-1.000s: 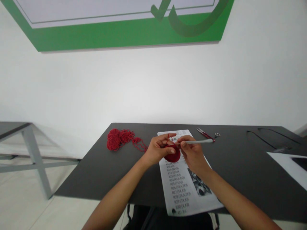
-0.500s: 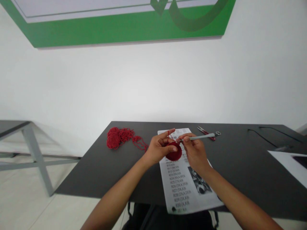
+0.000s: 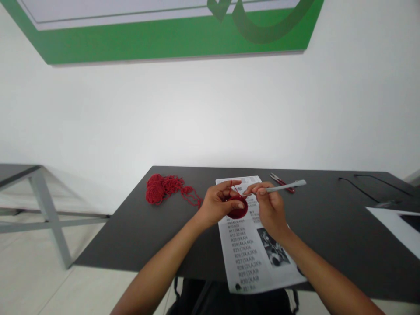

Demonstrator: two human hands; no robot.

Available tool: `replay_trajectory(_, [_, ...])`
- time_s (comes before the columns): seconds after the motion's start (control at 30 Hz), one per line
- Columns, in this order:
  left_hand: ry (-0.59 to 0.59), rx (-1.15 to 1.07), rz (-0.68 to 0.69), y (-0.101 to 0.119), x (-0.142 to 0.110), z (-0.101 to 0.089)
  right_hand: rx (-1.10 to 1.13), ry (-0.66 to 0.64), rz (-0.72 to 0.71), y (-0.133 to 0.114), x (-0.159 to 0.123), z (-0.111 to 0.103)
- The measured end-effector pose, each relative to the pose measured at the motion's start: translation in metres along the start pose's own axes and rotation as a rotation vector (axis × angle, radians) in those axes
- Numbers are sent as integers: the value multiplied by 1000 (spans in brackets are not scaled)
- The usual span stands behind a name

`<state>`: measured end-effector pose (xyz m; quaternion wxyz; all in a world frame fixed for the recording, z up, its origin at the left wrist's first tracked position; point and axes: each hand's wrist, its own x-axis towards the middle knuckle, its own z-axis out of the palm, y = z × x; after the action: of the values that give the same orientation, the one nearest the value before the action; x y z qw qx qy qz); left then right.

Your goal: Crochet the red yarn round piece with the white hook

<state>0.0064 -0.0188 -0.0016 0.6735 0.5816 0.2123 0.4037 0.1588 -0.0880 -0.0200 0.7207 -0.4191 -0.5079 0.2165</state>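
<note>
Pinched in my left hand (image 3: 218, 201) is a round, dark red crochet piece (image 3: 238, 210), the thumb pressed on its near face. A strand of red yarn (image 3: 231, 186) runs up to the raised left index finger. My right hand (image 3: 269, 205) grips a crochet hook (image 3: 285, 186) with a pale grey handle, which points out to the right. The hook's tip meets the top edge of the piece; whether it sits inside a stitch is too small to tell. Both hands hover over a printed pattern sheet (image 3: 243, 258).
A tangled red yarn ball (image 3: 155, 189) lies on the dark table (image 3: 131, 236) to the left, its strand trailing toward my left hand. Red-handled thread snips (image 3: 281, 182) rest behind the hook. Glasses (image 3: 364, 188) and a white sheet (image 3: 393, 225) are at the right.
My right hand and the hook have shifted slightly right, the handle's end reaching farther out and now covering the snips' ring. The crochet piece has tilted a little in my left hand.
</note>
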Motion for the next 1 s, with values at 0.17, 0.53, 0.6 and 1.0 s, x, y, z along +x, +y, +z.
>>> replay_trajectory(0.17, [10, 35, 9, 0, -1, 1, 6, -14, -19, 0, 0, -2])
replay_trajectory(0.53, [20, 250, 115, 1, -3, -1, -162, -63, -175, -3, 0, -4])
replay_trajectory(0.6, [24, 312, 149, 1, -3, 0, -223, -87, -229, -1, -1, -6])
replay_trajectory(1.0, [123, 519, 325, -11, -3, 0, -472, -344, -433, 5, -1, -9])
